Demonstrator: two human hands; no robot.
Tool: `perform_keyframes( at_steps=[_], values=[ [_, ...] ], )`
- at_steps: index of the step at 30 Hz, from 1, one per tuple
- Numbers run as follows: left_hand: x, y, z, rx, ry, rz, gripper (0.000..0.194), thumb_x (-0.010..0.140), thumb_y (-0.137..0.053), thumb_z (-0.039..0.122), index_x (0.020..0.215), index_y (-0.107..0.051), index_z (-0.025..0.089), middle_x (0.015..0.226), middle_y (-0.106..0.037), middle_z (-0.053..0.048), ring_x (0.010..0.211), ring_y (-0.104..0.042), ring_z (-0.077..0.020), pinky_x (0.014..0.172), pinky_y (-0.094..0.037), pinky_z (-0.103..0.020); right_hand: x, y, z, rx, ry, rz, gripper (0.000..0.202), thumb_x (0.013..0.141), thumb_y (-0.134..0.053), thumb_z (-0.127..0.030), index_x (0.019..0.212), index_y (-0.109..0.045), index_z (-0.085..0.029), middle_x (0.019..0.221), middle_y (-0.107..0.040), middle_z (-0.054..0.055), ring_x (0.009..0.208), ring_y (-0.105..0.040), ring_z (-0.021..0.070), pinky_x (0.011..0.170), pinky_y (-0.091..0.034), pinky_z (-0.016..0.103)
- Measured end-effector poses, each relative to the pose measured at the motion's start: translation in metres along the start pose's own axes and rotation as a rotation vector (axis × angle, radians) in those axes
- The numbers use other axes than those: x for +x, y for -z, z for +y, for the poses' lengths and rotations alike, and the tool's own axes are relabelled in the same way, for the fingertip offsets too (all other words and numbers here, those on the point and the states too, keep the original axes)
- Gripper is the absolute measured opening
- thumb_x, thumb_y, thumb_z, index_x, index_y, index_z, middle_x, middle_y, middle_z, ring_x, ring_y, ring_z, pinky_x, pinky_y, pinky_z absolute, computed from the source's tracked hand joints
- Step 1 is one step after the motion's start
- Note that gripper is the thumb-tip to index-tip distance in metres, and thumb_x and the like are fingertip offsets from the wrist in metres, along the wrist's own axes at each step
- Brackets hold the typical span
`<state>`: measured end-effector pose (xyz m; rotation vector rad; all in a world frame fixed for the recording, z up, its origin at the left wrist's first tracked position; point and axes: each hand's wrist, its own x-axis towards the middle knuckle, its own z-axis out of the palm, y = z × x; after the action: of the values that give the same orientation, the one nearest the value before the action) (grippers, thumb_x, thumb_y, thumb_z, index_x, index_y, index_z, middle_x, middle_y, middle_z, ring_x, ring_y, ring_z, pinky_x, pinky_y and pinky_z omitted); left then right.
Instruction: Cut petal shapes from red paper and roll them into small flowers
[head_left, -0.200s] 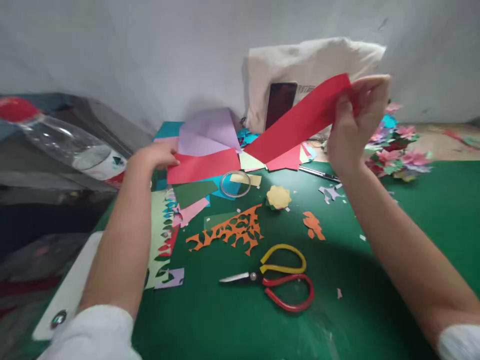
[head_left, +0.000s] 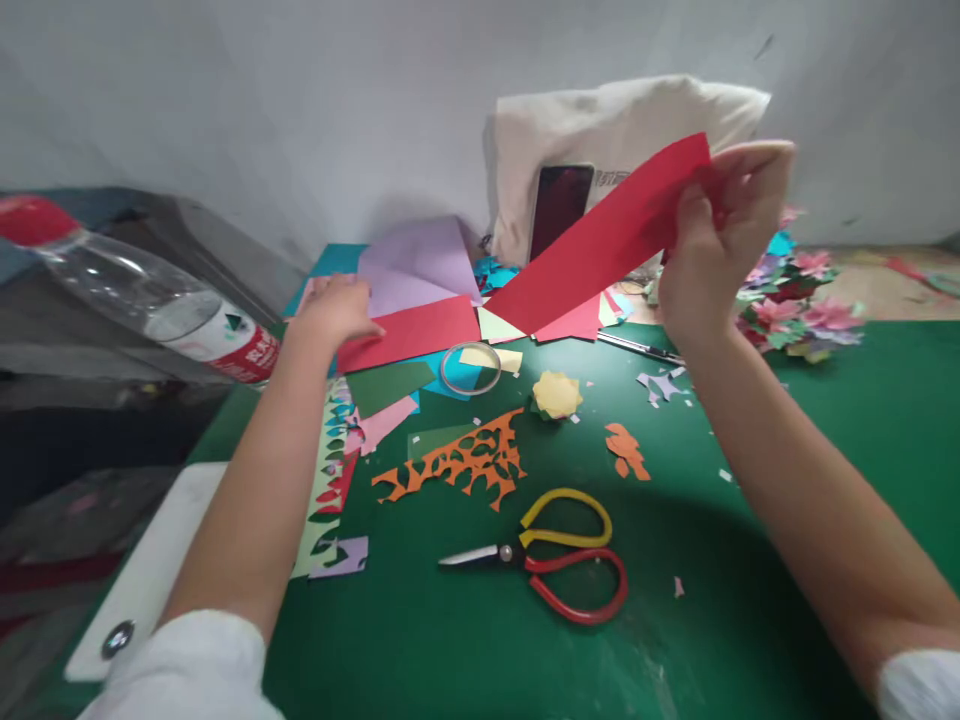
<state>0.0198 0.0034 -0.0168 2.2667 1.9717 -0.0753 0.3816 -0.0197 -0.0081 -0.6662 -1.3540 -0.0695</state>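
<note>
Landmark: the scissors (head_left: 525, 556) on the green table (head_left: 420, 650), blades pointing left, one handle loop yellow, the other red. Beyond them and to the right, raised, we see the right hand (head_left: 712, 245) pinching the upper end of a red paper strip (head_left: 600, 245) between thumb and fingers; the strip slants down leftward, and we cannot tell whether its low end touches the papers (head_left: 568, 322) there. The left hand (head_left: 337, 312), beyond the scissors to the left, has its thumb at the near end of a flat red sheet (head_left: 427, 330); whether it grips, we cannot tell. Just beyond the scissors we note a perforated orange sheet (head_left: 504, 428); farther off, a yellow scalloped piece (head_left: 557, 395) and a clear ring (head_left: 471, 393).
</note>
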Motion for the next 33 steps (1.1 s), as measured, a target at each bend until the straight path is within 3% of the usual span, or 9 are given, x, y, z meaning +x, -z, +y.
perform_keyframes(
  at_steps=[2, 6, 10, 16, 23, 26, 29, 31, 33],
  values=[
    [-0.002, -0.003, 0.016, 0.007, -0.075, 0.028, 0.041, 0.080, -0.069, 0.033, 0.114, -0.061, 0.012, 0.130, -0.055, -0.019, 0.129, -0.040, -0.0424, 0.103, -0.033, -0.053, 0.001, 0.001, 0.000, -0.049, -0.030, -0.004, 0.035, 0.075, -0.038, 0.007, 0.091, -0.041, -0.023, 0.084, -0.045, 0.001, 0.078, -0.053, 0.0149, 0.073, -0.044, 0.029],
    [-0.006, -0.013, 0.051, -0.072, -0.367, -0.098, 0.034, 0.087, -0.052, 0.047, 0.093, -0.066, 0.016, 0.104, -0.067, -0.009, 0.094, -0.061, -0.0234, 0.080, -0.045, -0.030, 0.002, 0.002, -0.005, -0.058, -0.054, -0.009, 0.034, 0.076, -0.037, 0.007, 0.090, -0.040, -0.023, 0.083, -0.044, 0.002, 0.077, -0.053, 0.0143, 0.073, -0.044, 0.029],
    [-0.005, -0.029, 0.068, -0.085, -0.476, -0.099, 0.029, 0.082, -0.054, 0.042, 0.070, -0.060, 0.017, 0.089, -0.063, -0.011, 0.082, -0.057, -0.0227, 0.068, -0.041, -0.029, 0.006, 0.005, -0.010, -0.045, -0.086, -0.024, 0.032, 0.078, -0.037, 0.007, 0.088, -0.039, -0.023, 0.082, -0.044, 0.001, 0.078, -0.054, 0.0138, 0.074, -0.044, 0.028],
    [-0.004, -0.027, 0.057, -0.146, -0.466, -0.097, 0.013, 0.079, -0.048, 0.028, 0.078, -0.057, 0.018, 0.079, -0.062, -0.004, 0.069, -0.056, -0.0182, 0.060, -0.040, -0.027, 0.013, 0.010, -0.014, 0.006, -0.101, -0.013, 0.033, 0.077, -0.038, 0.009, 0.084, -0.039, -0.024, 0.078, -0.042, 0.001, 0.072, -0.053, 0.0132, 0.068, -0.042, 0.027],
    [0.002, -0.027, 0.041, -0.139, -0.381, -0.016, 0.010, 0.068, -0.051, 0.016, 0.070, -0.061, 0.017, 0.077, -0.064, -0.007, 0.076, -0.061, -0.0235, 0.070, -0.046, -0.032, 0.018, 0.007, -0.031, 0.003, -0.172, -0.004, 0.038, 0.073, -0.038, 0.013, 0.078, -0.041, -0.025, 0.074, -0.047, 0.000, 0.069, -0.052, 0.0120, 0.064, -0.042, 0.025],
    [-0.008, -0.015, 0.046, -0.169, -0.355, 0.081, 0.019, 0.077, -0.052, 0.025, 0.085, -0.066, 0.014, 0.098, -0.067, -0.013, 0.097, -0.062, -0.0283, 0.086, -0.047, -0.037, 0.018, 0.005, -0.049, 0.084, -0.139, -0.029, 0.037, 0.072, -0.040, 0.013, 0.076, -0.045, -0.023, 0.073, -0.046, -0.001, 0.067, -0.051, 0.0112, 0.061, -0.039, 0.025],
    [-0.035, 0.012, 0.062, -0.267, -0.367, 0.212, 0.045, 0.088, -0.049, 0.040, 0.124, -0.055, 0.014, 0.129, -0.058, -0.014, 0.117, -0.056, -0.0268, 0.098, -0.045, -0.037, 0.015, 0.002, -0.073, 0.196, -0.117, -0.119, 0.033, 0.075, -0.042, 0.011, 0.077, -0.049, -0.021, 0.071, -0.046, -0.003, 0.064, -0.049, 0.0097, 0.058, -0.035, 0.023],
    [-0.056, 0.030, 0.077, -0.516, -0.527, 0.278, 0.064, 0.083, -0.060, 0.044, 0.140, -0.042, 0.020, 0.143, -0.050, -0.009, 0.130, -0.048, -0.0268, 0.107, -0.040, -0.037, 0.013, -0.001, -0.091, 0.253, -0.117, -0.209, 0.029, 0.077, -0.046, 0.009, 0.079, -0.051, -0.019, 0.073, -0.045, -0.004, 0.066, -0.049, 0.0084, 0.059, -0.035, 0.022],
    [-0.075, 0.042, 0.091, -0.646, -0.654, 0.264, 0.077, 0.074, -0.073, 0.043, 0.142, -0.041, 0.026, 0.145, -0.049, -0.005, 0.134, -0.044, -0.0274, 0.110, -0.038, -0.036, 0.011, -0.003, -0.106, 0.293, -0.118, -0.276, 0.024, 0.080, -0.050, 0.006, 0.082, -0.052, -0.018, 0.076, -0.047, -0.004, 0.070, -0.052, 0.0085, 0.061, -0.036, 0.022]
  ],
)
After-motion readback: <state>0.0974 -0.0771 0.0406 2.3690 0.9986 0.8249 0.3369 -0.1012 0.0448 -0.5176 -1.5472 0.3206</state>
